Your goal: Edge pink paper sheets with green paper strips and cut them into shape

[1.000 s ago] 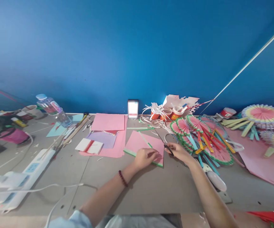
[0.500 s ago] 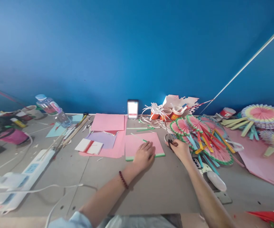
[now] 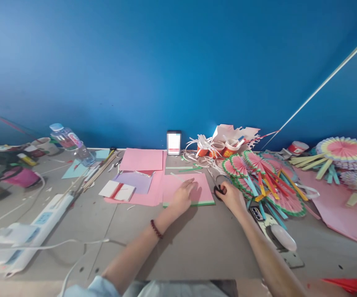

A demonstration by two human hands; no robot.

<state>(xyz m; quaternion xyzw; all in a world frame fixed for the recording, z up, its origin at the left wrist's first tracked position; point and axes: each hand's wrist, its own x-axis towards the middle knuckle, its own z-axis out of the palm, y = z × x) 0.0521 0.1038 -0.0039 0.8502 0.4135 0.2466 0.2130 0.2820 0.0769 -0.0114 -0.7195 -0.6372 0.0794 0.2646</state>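
On the desk lies a pink sheet with a green band along its near edge. My left hand is over the left part of this sheet, fingers partly stretched and slightly spread. A thin pale green paper strip shows just beyond its fingertips; part of it is hidden by the hand. To the right of the sheet, my right hand is closed on the black handles of a pair of scissors. The scissor blades point away from me and are hard to make out.
Folded paper fans crowd the right side beside a phone and a white mouse. Pink and purple papers lie left of centre. Cups of paper scraps stand behind. A bottle and power strip are left.
My left hand has shifted slightly left and looks raised from the pink sheet, uncovering more of its green band. My right hand and the scissors have moved slightly toward me.
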